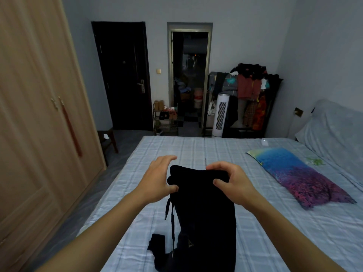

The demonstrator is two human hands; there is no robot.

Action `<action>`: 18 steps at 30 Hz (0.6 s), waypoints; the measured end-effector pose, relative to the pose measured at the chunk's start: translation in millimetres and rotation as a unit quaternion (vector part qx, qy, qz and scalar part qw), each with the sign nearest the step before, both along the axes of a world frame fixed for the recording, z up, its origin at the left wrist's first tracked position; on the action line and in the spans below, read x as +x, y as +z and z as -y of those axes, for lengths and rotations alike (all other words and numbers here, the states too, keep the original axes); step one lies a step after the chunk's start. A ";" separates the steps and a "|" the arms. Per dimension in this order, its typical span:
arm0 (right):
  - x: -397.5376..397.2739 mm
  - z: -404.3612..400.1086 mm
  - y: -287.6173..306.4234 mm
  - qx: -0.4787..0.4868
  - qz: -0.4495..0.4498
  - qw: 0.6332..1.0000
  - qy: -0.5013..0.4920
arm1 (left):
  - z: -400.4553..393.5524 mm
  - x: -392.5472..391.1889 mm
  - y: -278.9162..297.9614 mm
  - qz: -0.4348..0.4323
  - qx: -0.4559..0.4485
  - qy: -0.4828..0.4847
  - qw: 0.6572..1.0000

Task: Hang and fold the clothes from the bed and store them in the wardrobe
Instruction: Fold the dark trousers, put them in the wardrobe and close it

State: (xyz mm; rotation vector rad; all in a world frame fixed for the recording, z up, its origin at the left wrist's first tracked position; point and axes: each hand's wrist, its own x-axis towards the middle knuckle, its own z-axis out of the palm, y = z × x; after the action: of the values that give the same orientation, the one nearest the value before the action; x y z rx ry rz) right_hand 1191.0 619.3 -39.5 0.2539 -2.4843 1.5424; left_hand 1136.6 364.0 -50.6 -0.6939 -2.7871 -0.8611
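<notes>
Both hands hold up a pair of black drawstring trousers over the bed.

The black trousers (204,213) hang by their waistband above the middle of the bed (275,232), near its left edge, with the legs trailing down onto the pale checked sheet toward the near edge. The left hand (157,181) has its thumb pressed on the left end of the waistband and its fingers spread wide and curved above the cloth, so it only pinches lightly, if at all. The right hand (231,183) grips the right end of the waistband, fingers curled over the top and thumb pressed on the front. A drawstring (170,213) dangles below the left hand. A blue-and-purple pillow (298,177) lies toward the bed's right edge. The wardrobe (35,114) stands closed well left of the bed.
</notes>
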 end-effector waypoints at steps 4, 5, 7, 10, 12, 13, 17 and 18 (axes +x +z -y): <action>3.7 -5.3 15.9 -0.002 -0.034 0.999 0.013 | 1.4 -16.2 9.2 0.095 0.055 -0.048 0.993; 5.2 -7.4 19.4 -0.002 -0.039 0.999 0.010 | 1.0 -17.1 11.0 0.114 0.074 -0.070 0.988; 8.2 -12.4 25.0 -0.010 -0.044 0.999 0.001 | -1.9 -13.8 12.9 0.115 0.107 -0.094 0.983; 15.9 -18.7 31.8 -0.028 -0.050 0.998 -0.008 | -8.9 -0.8 16.1 0.056 0.136 -0.093 0.985; 23.3 -20.6 36.5 -0.038 -0.057 0.998 -0.009 | -11.6 10.7 22.6 0.036 0.161 -0.097 0.982; 27.7 -21.5 39.3 -0.042 -0.065 0.997 -0.008 | -12.1 16.7 27.8 0.031 0.177 -0.097 0.979; 49.3 -28.4 52.6 -0.018 -0.093 0.995 -0.001 | -13.7 44.3 53.7 0.034 0.238 -0.088 0.967; 55.5 -30.0 55.2 0.001 -0.103 0.995 0.007 | -14.4 52.1 60.4 0.030 0.247 -0.085 0.965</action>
State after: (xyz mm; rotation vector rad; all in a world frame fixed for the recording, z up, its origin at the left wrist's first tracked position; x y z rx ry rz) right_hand 1246.6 649.3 15.8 0.4092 -2.3283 1.4397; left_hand 1188.7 378.4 9.8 -0.8271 -2.4207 -1.5556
